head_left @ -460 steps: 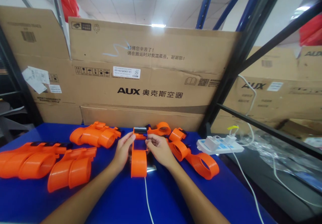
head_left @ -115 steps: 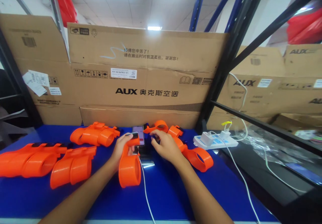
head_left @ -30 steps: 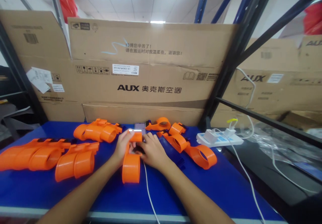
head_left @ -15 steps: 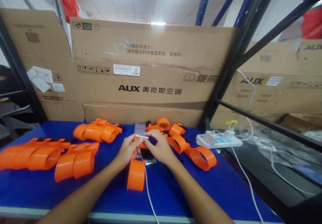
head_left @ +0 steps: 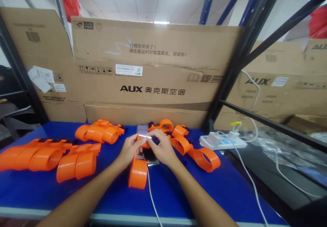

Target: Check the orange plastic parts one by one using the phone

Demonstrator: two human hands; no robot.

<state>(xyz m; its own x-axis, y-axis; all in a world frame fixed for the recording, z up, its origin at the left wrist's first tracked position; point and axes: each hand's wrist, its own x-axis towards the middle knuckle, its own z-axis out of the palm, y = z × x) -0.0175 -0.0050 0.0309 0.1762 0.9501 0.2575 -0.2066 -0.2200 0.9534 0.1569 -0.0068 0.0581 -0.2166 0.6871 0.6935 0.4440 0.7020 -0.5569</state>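
Over the middle of the blue table my left hand (head_left: 129,149) pinches an orange plastic ring piece (head_left: 138,176), whose round band hangs toward me. My right hand (head_left: 162,148) is closed on the upper end of the same piece, thumb and fingers meeting the left ones. A small white ridged strip (head_left: 145,136) shows at that end, between both thumbs. Behind the hands lies a phone-like device with a lit screen (head_left: 142,129). Under them is a dark flat object (head_left: 151,156), partly hidden. A white cable (head_left: 150,189) runs from there toward me.
Several orange ring pieces lie in groups at left (head_left: 43,157) and more loosely at right (head_left: 205,159). A white power strip (head_left: 222,141) with plugs sits at the right edge. Cardboard (head_left: 153,74) and black rack posts (head_left: 227,74) stand behind.
The held orange ring piece has risen and tilted slightly, its band swinging a little to the left. Both hands keep their grip in nearly the same place.
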